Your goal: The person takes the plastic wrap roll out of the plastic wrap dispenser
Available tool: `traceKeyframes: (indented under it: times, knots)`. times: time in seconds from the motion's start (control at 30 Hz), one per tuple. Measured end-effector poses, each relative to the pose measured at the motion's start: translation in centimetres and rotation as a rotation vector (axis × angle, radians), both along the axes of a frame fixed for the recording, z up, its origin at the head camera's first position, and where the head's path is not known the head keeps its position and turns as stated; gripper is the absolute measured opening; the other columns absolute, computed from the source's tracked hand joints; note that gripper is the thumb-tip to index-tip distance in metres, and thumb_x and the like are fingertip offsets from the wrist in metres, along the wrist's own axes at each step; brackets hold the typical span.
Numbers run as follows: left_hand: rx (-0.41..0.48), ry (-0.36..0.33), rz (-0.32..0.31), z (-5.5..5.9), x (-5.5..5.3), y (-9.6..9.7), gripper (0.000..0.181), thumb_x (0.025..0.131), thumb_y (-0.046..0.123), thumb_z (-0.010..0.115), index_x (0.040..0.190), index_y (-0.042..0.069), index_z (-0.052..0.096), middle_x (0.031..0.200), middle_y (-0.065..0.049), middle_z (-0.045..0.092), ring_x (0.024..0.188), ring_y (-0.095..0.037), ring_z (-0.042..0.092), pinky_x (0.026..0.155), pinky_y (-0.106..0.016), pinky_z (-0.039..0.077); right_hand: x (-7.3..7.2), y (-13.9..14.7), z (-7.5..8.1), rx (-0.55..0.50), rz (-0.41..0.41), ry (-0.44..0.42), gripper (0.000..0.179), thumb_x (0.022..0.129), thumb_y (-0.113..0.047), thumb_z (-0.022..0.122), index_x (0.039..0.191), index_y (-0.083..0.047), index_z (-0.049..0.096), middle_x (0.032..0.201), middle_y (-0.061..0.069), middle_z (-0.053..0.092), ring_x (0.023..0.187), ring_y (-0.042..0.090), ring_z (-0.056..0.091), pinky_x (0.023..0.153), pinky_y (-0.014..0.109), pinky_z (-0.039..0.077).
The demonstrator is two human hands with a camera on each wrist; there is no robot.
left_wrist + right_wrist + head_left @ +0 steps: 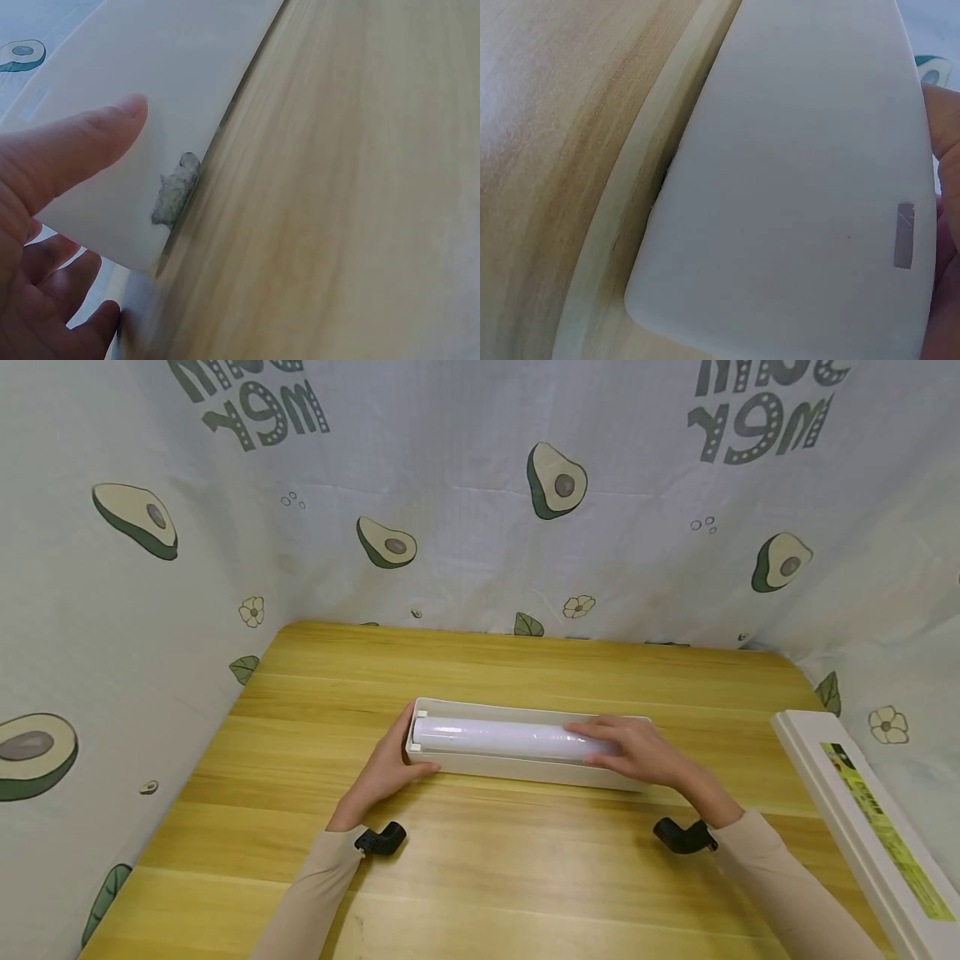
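A long white box (517, 768) sits lengthwise on the wooden table, its top uncovered. Inside lies a shiny, whitish roll of cling film (487, 737). My left hand (386, 764) grips the box's left end, thumb along the front wall and fingers round the end. In the left wrist view that thumb (90, 142) lies against the smooth white wall, near a grey, crumpled patch (176, 189) at its lower edge. Over the right end of the box, my right hand (637, 750) holds the roll between fingers and thumb. The right wrist view shows only part of this hand (946, 165), behind the wall.
A long white lid (840, 785) with a yellow-green label lies along the table's right edge. Black wrist mounts (381, 839) are on both sleeves. A pale curtain (465, 468) with avocado prints hangs behind and beside the wooden table (480, 877).
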State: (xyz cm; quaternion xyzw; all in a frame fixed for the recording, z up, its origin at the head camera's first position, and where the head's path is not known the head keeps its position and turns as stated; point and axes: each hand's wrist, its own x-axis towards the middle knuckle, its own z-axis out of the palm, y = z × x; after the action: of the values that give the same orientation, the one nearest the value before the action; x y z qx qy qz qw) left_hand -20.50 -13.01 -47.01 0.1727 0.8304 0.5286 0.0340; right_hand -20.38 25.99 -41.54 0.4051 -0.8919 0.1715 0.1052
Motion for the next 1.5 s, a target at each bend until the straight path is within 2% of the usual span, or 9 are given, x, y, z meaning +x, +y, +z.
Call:
traceKeyframes:
  times: [0.13, 0.37, 0.5, 0.7, 0.9, 1.13, 1.5]
  knots:
    - [0.005, 0.003, 0.000, 0.1, 0.0, 0.0, 0.104, 0.071, 0.013, 0.081, 0.151, 0.010, 0.013, 0.147, -0.013, 0.036, 0.130, -0.032, 0.040, 0.110, -0.050, 0.030, 0.2, 0.1, 0.0, -0.006, -0.002, 0.041, 0.052, 0.077, -0.024, 0.074, 0.126, -0.019, 0.060, 0.102, 0.006, 0.069, 0.076, 0.011, 0.062, 0.061, 0.021, 0.047]
    - [-0.012, -0.005, 0.006, 0.3, 0.3, 0.0, 0.105, 0.071, 0.013, 0.081, 0.152, 0.014, 0.013, 0.148, -0.013, 0.035, 0.133, -0.032, 0.038, 0.112, -0.050, 0.028, 0.5, 0.3, 0.3, -0.022, -0.009, 0.085, 0.051, 0.076, -0.024, 0.075, 0.125, -0.019, 0.062, 0.098, 0.004, 0.069, 0.067, 0.005, 0.055, 0.054, 0.015, 0.036]
    - [-0.017, -0.010, 0.010, 0.3, 0.3, 0.1, 0.105, 0.071, 0.014, 0.081, 0.152, 0.012, 0.013, 0.148, -0.014, 0.035, 0.132, -0.033, 0.039, 0.110, -0.050, 0.031, 0.7, 0.4, 0.7, -0.041, -0.013, 0.095, 0.051, 0.077, -0.023, 0.074, 0.126, -0.020, 0.061, 0.097, 0.003, 0.068, 0.069, 0.004, 0.054, 0.055, 0.015, 0.037]
    - [-0.016, -0.016, 0.016, 0.3, 0.3, 0.1, 0.105, 0.072, 0.016, 0.081, 0.152, 0.014, 0.013, 0.146, -0.015, 0.039, 0.125, -0.034, 0.045, 0.105, -0.050, 0.036, 0.9, 0.3, 1.5, -0.073, -0.010, 0.153, 0.048, 0.079, -0.024, 0.074, 0.125, -0.020, 0.062, 0.095, 0.001, 0.067, 0.067, 0.003, 0.051, 0.054, 0.014, 0.036]
    - [-0.013, -0.013, 0.020, 0.4, 0.3, 0.1, 0.105, 0.072, 0.014, 0.081, 0.152, 0.014, 0.013, 0.143, -0.014, 0.041, 0.121, -0.032, 0.048, 0.103, -0.049, 0.038, 1.2, 0.4, 2.2, -0.050, -0.052, 0.152, 0.051, 0.077, -0.022, 0.075, 0.126, -0.021, 0.061, 0.099, 0.003, 0.068, 0.073, 0.009, 0.059, 0.057, 0.020, 0.045]
    - [0.006, -0.013, 0.014, 0.3, 0.3, 0.0, 0.106, 0.071, 0.013, 0.081, 0.152, 0.019, 0.014, 0.144, -0.012, 0.041, 0.124, -0.031, 0.046, 0.106, -0.048, 0.035, 1.6, 0.7, 2.6, -0.039, -0.085, 0.146, 0.053, 0.075, -0.018, 0.076, 0.126, -0.020, 0.061, 0.099, 0.005, 0.069, 0.074, 0.013, 0.062, 0.059, 0.024, 0.048]
    - [0.009, -0.004, 0.004, 0.2, 0.5, 0.1, 0.105, 0.071, 0.013, 0.081, 0.152, 0.015, 0.014, 0.148, -0.012, 0.036, 0.132, -0.033, 0.039, 0.112, -0.050, 0.028, 2.4, 1.4, 2.9, -0.038, -0.105, 0.184, 0.053, 0.074, -0.020, 0.076, 0.126, -0.020, 0.061, 0.098, 0.005, 0.069, 0.071, 0.013, 0.062, 0.056, 0.023, 0.045]
